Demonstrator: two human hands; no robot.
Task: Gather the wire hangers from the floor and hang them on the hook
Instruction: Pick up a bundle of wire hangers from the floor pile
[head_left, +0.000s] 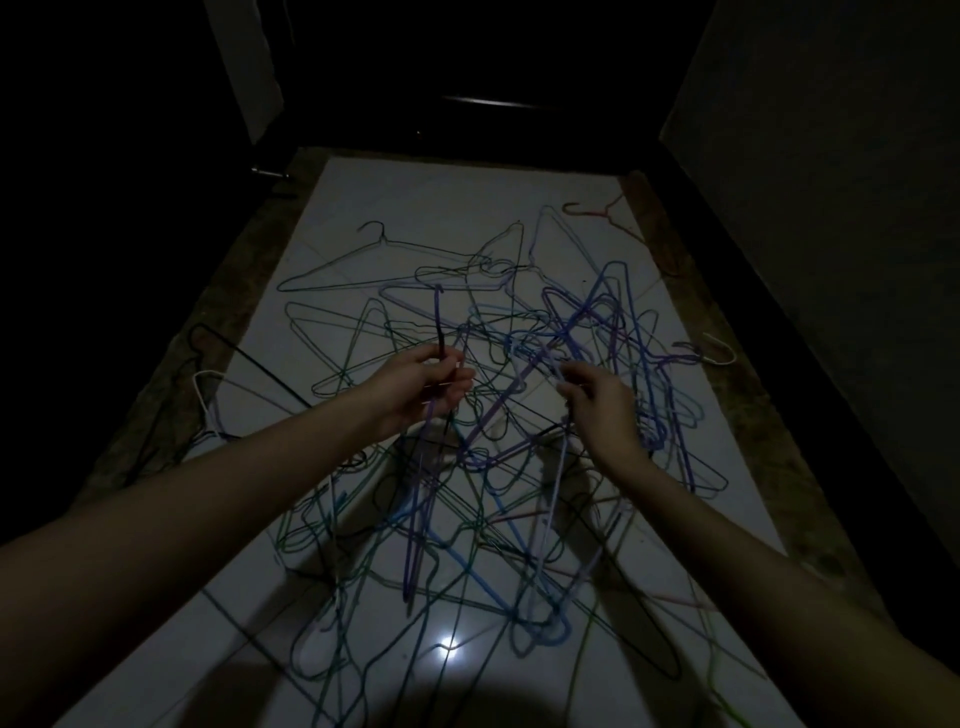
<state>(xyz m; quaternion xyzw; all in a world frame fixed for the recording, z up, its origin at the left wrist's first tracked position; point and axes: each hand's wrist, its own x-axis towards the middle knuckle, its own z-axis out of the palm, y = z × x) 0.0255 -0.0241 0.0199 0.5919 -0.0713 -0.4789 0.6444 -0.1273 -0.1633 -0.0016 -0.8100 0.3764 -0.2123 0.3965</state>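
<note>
Several wire hangers (467, 509) in purple, blue, green, black and white lie tangled across the pale tiled floor (363, 208). My left hand (423, 387) grips a purple hanger (415, 499) near its neck, its hook sticking up above my fingers and its body dangling below. My right hand (597, 400) pinches a pale lilac hanger (553, 499) that also hangs down over the heap. Both held hangers overlap the pile, so their lower ends are hard to separate from it. No wall hook is visible in the dim room.
Dark walls close in left and right, with a dark door (483, 78) at the far end. A pink hanger (597, 210) lies at the far right, a white one (719, 353) at the right border. A light glare (445, 644) shines on the tiles.
</note>
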